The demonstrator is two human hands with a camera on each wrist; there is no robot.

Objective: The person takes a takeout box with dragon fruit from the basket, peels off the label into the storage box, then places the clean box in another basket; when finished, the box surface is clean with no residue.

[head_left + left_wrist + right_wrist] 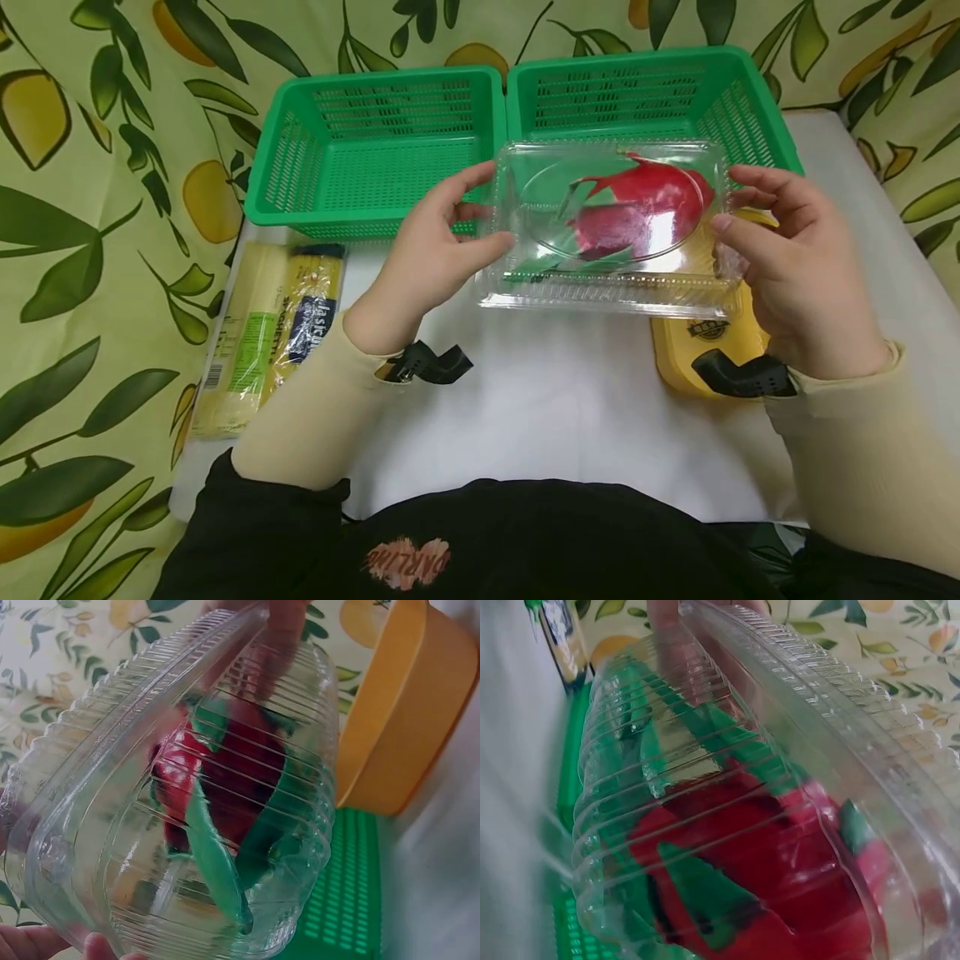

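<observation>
A clear plastic clamshell box (525, 287), its lid down, is held above the table between both hands. Inside lies a red dragon fruit (645, 208) with green scales, toward the box's right end; the left wrist view shows the same dragon fruit (217, 772) through the ribbed wall. My left hand (431, 250) grips the box's left end, thumb on the near side. At the opposite end my right hand (802, 258) holds it with thumb and fingers. Some fingertips are hidden behind the plastic.
Two green baskets (262, 187) stand side by side at the back. A yellow container (678, 362) with a dark logo sits below the right hand. On the left lie a spaghetti pack (307, 287) and a pale noodle pack (251, 333). White cloth (525, 417) covers the table.
</observation>
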